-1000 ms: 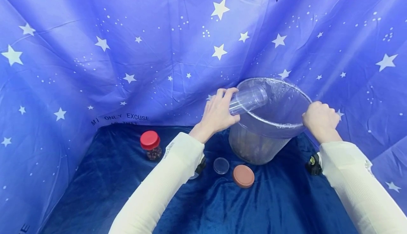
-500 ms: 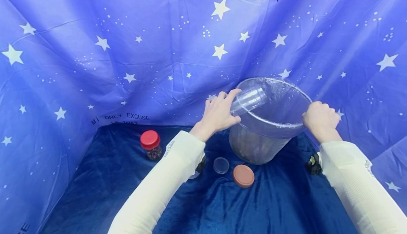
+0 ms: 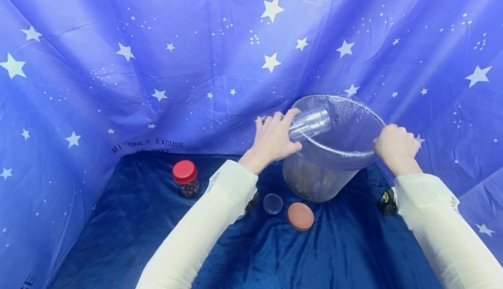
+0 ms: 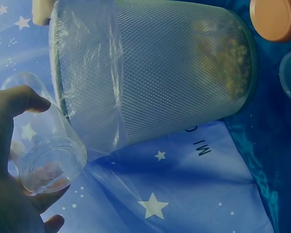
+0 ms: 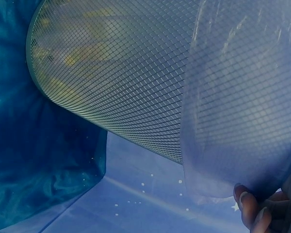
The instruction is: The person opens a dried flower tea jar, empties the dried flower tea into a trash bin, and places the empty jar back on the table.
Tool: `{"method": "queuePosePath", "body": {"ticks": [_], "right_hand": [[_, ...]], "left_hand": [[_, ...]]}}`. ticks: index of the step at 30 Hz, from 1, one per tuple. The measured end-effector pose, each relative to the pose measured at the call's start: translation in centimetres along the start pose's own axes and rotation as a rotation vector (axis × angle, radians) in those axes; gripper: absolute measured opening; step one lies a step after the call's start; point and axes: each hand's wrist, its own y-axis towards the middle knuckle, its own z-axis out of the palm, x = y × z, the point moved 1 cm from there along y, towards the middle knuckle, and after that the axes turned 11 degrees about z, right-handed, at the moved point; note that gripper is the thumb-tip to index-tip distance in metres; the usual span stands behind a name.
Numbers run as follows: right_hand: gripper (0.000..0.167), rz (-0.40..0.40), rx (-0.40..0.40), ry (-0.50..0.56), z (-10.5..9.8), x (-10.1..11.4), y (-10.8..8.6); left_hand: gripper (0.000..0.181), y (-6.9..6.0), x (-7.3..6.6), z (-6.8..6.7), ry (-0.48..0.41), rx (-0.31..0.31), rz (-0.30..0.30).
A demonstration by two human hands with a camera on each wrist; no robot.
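My left hand (image 3: 273,139) grips a clear, empty-looking jar (image 3: 310,124), tilted with its mouth over the left rim of a mesh bin (image 3: 314,180). In the left wrist view the thumb and fingers lie around the jar (image 4: 53,160) beside the bin's plastic liner (image 4: 89,77). My right hand (image 3: 397,149) holds the bin's right rim with curled fingers; in the right wrist view its fingertips show at the liner's edge (image 5: 203,179). Yellowish contents show blurred through the mesh (image 4: 223,58) near the bin's bottom.
A red-lidded jar (image 3: 185,172) with dark pieces stands on the dark blue cloth (image 3: 129,219) at the left. A clear round lid (image 3: 273,204) and an orange-brown lid (image 3: 300,216) lie in front of the bin. A starry curtain (image 3: 196,62) hangs behind.
My left hand has shifted slightly to the right, and the tilted jar has turned a little in it. The right hand keeps its hold on the rim.
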Motion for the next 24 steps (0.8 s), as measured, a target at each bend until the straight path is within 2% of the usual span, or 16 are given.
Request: {"method": "queuePosePath", "body": {"ticks": [5, 10, 14, 19, 24], "right_hand": [[0.051, -0.006, -0.008, 0.005, 0.02, 0.05, 0.00], [0.050, -0.009, -0.016, 0.008, 0.04, -0.01, -0.03], [0.052, 0.000, -0.006, -0.004, -0.02, 0.06, -0.06], [0.052, -0.001, -0.003, -0.007, -0.13, 0.14, -0.13], [0.053, 0.004, 0.008, -0.009, -0.16, 0.12, -0.01]], "left_hand": [[0.075, 0.09, -0.23, 0.09, 0.027, -0.013, -0.013], [0.075, 0.20, -0.35, 0.42, 0.044, -0.053, 0.022], [0.076, 0.22, -0.42, 0.52, 0.041, -0.060, 0.038], [0.083, 0.11, -0.50, 0.58, -0.001, -0.034, 0.015], [0.087, 0.06, -0.39, 0.73, -0.108, -0.019, -0.036]]}}
